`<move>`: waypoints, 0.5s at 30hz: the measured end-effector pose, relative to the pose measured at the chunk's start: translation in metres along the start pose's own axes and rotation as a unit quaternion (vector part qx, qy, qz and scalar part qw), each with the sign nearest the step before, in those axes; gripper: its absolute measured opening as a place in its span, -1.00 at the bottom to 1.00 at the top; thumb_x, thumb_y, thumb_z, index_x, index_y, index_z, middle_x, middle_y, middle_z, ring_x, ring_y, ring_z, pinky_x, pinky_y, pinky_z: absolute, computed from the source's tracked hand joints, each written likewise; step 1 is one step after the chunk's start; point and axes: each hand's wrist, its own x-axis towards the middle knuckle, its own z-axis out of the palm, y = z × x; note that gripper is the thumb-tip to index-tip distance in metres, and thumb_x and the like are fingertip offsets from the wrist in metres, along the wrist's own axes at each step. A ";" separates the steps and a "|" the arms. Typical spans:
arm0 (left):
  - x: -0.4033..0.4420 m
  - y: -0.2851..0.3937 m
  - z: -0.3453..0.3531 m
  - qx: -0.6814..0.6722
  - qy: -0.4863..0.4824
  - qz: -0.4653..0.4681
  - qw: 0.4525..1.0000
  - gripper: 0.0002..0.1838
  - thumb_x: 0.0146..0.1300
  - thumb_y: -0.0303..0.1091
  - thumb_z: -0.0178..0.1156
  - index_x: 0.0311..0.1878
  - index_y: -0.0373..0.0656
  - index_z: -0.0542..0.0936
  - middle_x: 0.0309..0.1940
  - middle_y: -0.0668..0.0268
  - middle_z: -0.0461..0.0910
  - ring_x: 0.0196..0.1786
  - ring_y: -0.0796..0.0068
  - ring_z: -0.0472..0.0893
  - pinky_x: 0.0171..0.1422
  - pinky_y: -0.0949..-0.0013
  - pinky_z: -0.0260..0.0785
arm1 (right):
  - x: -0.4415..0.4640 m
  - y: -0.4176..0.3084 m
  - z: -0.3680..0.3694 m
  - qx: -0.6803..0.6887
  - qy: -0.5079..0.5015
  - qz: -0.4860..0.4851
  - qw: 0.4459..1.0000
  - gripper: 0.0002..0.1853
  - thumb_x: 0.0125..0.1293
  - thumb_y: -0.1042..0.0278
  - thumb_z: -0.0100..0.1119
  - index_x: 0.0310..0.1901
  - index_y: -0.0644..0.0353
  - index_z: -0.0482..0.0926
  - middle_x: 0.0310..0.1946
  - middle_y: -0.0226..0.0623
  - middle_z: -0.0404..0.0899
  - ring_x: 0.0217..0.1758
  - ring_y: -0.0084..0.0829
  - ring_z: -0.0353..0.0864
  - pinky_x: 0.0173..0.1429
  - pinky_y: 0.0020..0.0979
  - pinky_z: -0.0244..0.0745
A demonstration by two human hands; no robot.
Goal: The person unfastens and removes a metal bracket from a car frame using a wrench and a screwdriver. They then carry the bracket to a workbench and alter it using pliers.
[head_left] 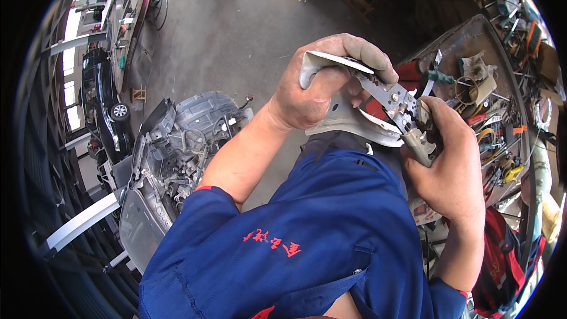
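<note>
My left hand (331,80) is wrapped around the bent flange of a pale sheet-metal part (333,59), thumb inside and fingers over the far edge. My right hand (449,156) grips a metal lever mechanism (394,99) with a riveted plate, a small spring and a grey tube-like end (417,149) between thumb and fingers. The plate meets the sheet-metal part near my left fingertips; whether they are joined, I cannot tell. Below both hands a curved silver metal piece (354,129) shows in front of my lap. My fingers partly hide the mechanism.
To the right stands a metal workbench (481,26) strewn with tools, including a green-handled screwdriver (440,77). A dismantled car front (189,147) is at the left on the concrete floor (218,35). A dark car (100,106) stands farther off. A red-and-black bag (502,266) lies lower right.
</note>
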 end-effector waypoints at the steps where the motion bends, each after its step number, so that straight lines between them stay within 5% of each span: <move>1: 0.000 0.001 0.001 0.001 0.002 -0.001 1.000 -0.66 0.46 -0.48 -0.06 0.14 -0.35 0.64 -0.01 0.06 0.80 -0.06 0.44 0.77 -0.12 0.47 0.60 | 0.000 -0.001 0.000 -0.001 0.001 -0.001 1.000 -0.46 0.02 0.58 0.31 0.14 0.38 0.61 -0.04 0.14 0.71 0.08 0.18 0.71 0.22 -0.08 0.62; 10: 0.001 -0.005 0.000 -0.045 -0.021 -0.006 0.999 -0.65 0.49 -0.44 -0.01 0.19 -0.41 0.60 0.07 -0.01 0.77 -0.04 0.44 0.76 -0.10 0.47 0.60 | -0.001 0.001 -0.001 -0.002 0.010 0.004 1.000 -0.46 0.03 0.55 0.34 0.14 0.38 0.62 -0.05 0.12 0.71 0.07 0.15 0.72 0.23 -0.08 0.62; 13: 0.003 -0.005 -0.003 -0.024 -0.028 -0.006 0.999 -0.64 0.46 -0.42 0.08 0.22 -0.40 0.56 0.08 -0.19 0.70 0.00 0.24 0.77 -0.20 0.39 0.62 | -0.003 0.004 0.000 -0.013 0.017 -0.006 1.000 -0.42 0.04 0.52 0.36 0.19 0.35 0.59 -0.04 0.09 0.67 0.07 0.14 0.70 0.23 -0.07 0.60; 15: 0.003 -0.007 0.001 -0.054 -0.009 -0.011 0.998 -0.61 0.41 -0.43 0.07 0.23 -0.40 0.55 0.14 -0.22 0.67 -0.03 0.29 0.74 -0.15 0.35 0.65 | -0.005 0.001 -0.001 -0.048 0.020 -0.005 0.999 -0.37 0.04 0.49 0.39 0.24 0.34 0.56 -0.04 0.07 0.64 0.08 0.13 0.67 0.23 -0.06 0.59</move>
